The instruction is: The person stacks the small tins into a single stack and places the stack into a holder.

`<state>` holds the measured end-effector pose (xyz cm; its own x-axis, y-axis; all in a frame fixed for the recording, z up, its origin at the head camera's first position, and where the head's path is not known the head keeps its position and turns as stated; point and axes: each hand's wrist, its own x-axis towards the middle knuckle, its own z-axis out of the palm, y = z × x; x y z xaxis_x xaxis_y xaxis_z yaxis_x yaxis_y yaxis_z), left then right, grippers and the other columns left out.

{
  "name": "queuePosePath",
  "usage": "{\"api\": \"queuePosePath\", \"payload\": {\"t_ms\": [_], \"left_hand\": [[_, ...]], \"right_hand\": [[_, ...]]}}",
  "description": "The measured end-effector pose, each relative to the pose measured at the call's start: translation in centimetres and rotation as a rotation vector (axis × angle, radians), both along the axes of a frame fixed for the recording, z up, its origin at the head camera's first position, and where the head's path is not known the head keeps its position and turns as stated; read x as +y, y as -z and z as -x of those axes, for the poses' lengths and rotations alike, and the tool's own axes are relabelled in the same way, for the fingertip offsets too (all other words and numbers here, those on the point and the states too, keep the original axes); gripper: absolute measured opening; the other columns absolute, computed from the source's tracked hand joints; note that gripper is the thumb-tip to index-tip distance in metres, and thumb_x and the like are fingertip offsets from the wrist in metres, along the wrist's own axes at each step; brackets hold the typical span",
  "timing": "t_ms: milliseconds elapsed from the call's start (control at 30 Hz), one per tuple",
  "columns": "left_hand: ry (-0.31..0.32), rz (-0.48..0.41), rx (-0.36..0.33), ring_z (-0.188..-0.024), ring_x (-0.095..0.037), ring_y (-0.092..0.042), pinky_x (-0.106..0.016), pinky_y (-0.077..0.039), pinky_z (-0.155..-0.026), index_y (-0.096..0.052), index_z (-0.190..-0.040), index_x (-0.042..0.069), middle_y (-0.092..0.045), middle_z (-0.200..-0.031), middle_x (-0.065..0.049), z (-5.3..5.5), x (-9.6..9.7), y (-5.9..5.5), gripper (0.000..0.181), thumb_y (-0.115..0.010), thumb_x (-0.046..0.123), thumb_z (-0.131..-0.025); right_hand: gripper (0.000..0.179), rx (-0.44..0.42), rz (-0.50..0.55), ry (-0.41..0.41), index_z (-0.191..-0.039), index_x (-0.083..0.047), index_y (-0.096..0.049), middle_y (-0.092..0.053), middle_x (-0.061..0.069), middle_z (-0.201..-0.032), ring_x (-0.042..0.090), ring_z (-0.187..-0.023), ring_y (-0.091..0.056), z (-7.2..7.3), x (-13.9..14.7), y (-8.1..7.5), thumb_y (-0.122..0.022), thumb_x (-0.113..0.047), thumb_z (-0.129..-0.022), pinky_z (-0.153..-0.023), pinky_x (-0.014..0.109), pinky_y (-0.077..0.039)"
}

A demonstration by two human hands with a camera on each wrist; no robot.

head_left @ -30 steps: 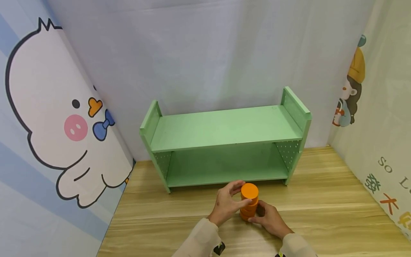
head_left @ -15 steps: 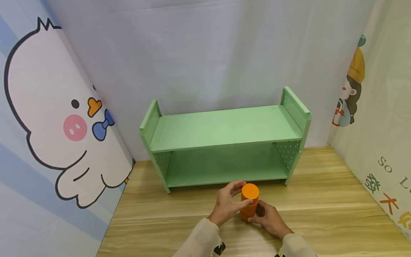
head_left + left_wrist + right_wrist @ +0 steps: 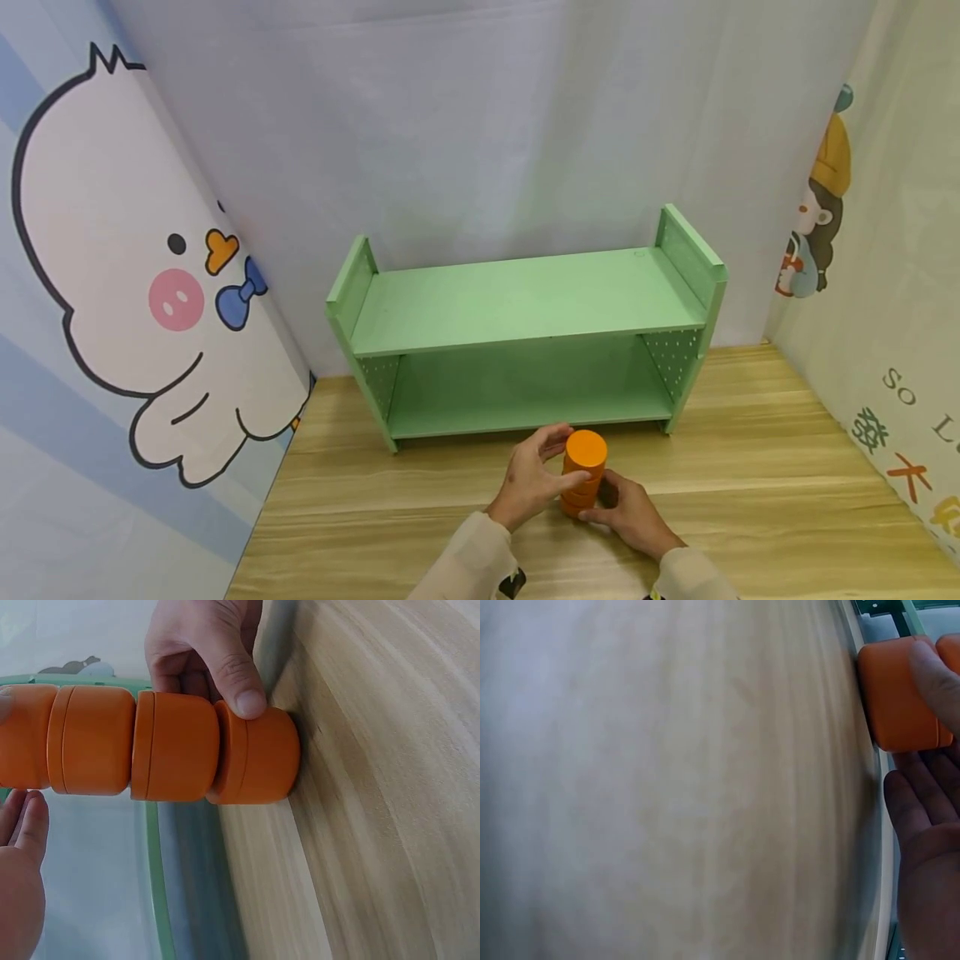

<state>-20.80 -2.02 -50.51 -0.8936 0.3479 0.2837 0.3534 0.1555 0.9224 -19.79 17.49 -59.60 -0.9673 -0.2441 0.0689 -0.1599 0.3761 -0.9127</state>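
Several round orange containers, each with a seam line, stand in a column on the wooden table [image 3: 360, 517]. My left hand [image 3: 527, 482] holds the upper part, thumb in front and fingers behind the top container [image 3: 586, 450]. Lower down, my right hand [image 3: 636, 517] grips the bottom container [image 3: 266, 761], its thumb pressed on the side. The left wrist view shows the column sideways, with the bottom container set slightly askew from the one above. In the right wrist view, the right thumb [image 3: 939, 682] lies on the orange wall, and the fingers sit on the opposite side.
Just behind the containers stands a light green two-tier shelf [image 3: 525, 300] with raised side panels. A pale curtain [image 3: 480, 125] hangs behind it. Printed cartoon panels flank the table, with a white chick [image 3: 112, 250] at left.
The top of the orange column has shifted slightly to the right in the head view. Both hands keep their hold and have barely moved.
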Motion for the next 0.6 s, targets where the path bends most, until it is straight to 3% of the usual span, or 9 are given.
{"api": "queuePosePath", "payload": {"t_ms": [233, 600], "left_hand": [[-0.033, 0.047, -0.002, -0.12, -0.025, -0.061, -0.028, -0.049, -0.103, -0.056, -0.134, 0.0, -0.061, -0.131, -0.012, -0.2, -0.6, 0.2, 0.06, -0.084, 0.011, -0.082], [-0.051, 0.064, -0.084, -0.123, -0.033, -0.058, -0.038, -0.05, -0.104, -0.056, -0.133, -0.003, -0.06, -0.133, -0.018, -0.2, -1.4, 1.6, 0.062, -0.085, 0.006, -0.08]], "right_hand": [[0.066, 0.009, 0.001, -0.008, -0.133, 0.008, -0.055, -0.061, 0.027, -0.129, 0.041, -0.12, -0.058, -0.1, 0.0, -0.1, -0.086, -0.018, -0.08, -0.102, 0.054, -0.047], [0.067, 0.041, -0.014, -0.017, -0.132, 0.008, -0.056, -0.063, 0.025, -0.128, 0.04, -0.119, -0.06, -0.1, 0.0, 0.1, -0.087, -0.019, -0.079, -0.101, 0.054, -0.048]]}}
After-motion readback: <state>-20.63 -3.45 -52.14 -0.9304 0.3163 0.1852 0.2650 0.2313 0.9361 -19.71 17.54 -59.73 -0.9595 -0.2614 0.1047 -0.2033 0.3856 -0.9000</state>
